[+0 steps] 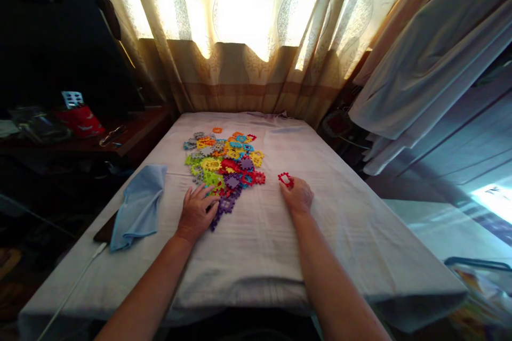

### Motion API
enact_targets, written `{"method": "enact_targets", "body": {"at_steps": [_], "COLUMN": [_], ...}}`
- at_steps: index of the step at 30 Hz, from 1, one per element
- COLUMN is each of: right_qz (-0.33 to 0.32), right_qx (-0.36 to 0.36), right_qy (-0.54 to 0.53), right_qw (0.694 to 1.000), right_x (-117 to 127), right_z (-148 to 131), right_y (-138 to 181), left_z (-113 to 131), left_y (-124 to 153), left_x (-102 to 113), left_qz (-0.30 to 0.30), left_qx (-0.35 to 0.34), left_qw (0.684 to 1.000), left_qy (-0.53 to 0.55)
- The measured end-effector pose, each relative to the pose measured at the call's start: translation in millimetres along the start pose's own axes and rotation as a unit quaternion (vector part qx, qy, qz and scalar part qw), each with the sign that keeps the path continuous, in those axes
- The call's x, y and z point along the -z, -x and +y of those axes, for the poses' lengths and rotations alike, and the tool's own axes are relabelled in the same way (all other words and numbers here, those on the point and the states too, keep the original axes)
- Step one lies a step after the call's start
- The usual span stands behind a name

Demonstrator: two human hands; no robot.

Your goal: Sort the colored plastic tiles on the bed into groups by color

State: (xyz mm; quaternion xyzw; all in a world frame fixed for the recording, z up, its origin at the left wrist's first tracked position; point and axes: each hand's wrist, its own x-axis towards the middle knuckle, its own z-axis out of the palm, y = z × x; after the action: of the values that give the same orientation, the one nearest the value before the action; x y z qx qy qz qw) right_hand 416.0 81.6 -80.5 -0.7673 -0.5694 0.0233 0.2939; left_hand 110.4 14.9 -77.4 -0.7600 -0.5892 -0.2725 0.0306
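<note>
Fingers [288,187] on red piece [285,179], pile [224,162] beside.

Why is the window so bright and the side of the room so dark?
In the head view, daylight glares through the curtains, washing out their pattern, while the shelf side at left sinks into shadow. The wide lens bends the table edges. The puzzle pieces and both hands, left and right, stay readable.

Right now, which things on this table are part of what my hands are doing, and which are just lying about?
In use: red puzzle piece in right hand; pile of coloured pieces under left hand.
Lying about: blue cloth; white cable.
</note>
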Motion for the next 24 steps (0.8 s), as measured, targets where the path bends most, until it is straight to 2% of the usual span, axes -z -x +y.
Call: {"method": "enact_targets", "body": {"at_steps": [2, 6, 8, 10, 12, 14, 19, 21, 24], "right_qz": [0.005, 0.015, 0.019, 0.026, 0.034, 0.035, 0.0, -0.028, -0.066], "right_qx": [-0.02, -0.017, -0.023, -0.013, 0.028, 0.094, 0.255, 0.287, 0.288], "right_qy": [0.024, 0.036, 0.032, 0.025, 0.018, 0.008, -0.032, -0.034, -0.019], "right_qw": [0.999, 0.999, 0.999, 0.999, 0.999, 0.995, 0.966, 0.957, 0.955], "right_x": [-1, -4, -3, -2, -1, -2, -14, -19, -25], "right_z": [4, 5, 5, 4, 1, -5, -39, -53, -65], "right_y": [0, 2, 3, 4, 6, 10, 19, 20, 18], "left_z": [-3, -8, -8, -7, -6, -5, -10, -15, -23], "left_y": [0, 0, 1, 4, 6, 7, 1, -3, -8], "left_x": [0, 2, 3, 4, 4, 3, 0, 1, 2], "left_qz": [0.027, 0.051, 0.03, -0.02, -0.072, -0.094, -0.068, -0.057, -0.05], "left_qx": [0.022, 0.055, 0.03, -0.023, -0.067, -0.08, -0.066, -0.064, -0.063], "left_qw": [0.999, 0.997, 0.999, 0.999, 0.995, 0.992, 0.995, 0.996, 0.997], "left_qy": [0.0, 0.016, 0.023, 0.024, 0.02, 0.016, 0.001, -0.005, -0.008]}}
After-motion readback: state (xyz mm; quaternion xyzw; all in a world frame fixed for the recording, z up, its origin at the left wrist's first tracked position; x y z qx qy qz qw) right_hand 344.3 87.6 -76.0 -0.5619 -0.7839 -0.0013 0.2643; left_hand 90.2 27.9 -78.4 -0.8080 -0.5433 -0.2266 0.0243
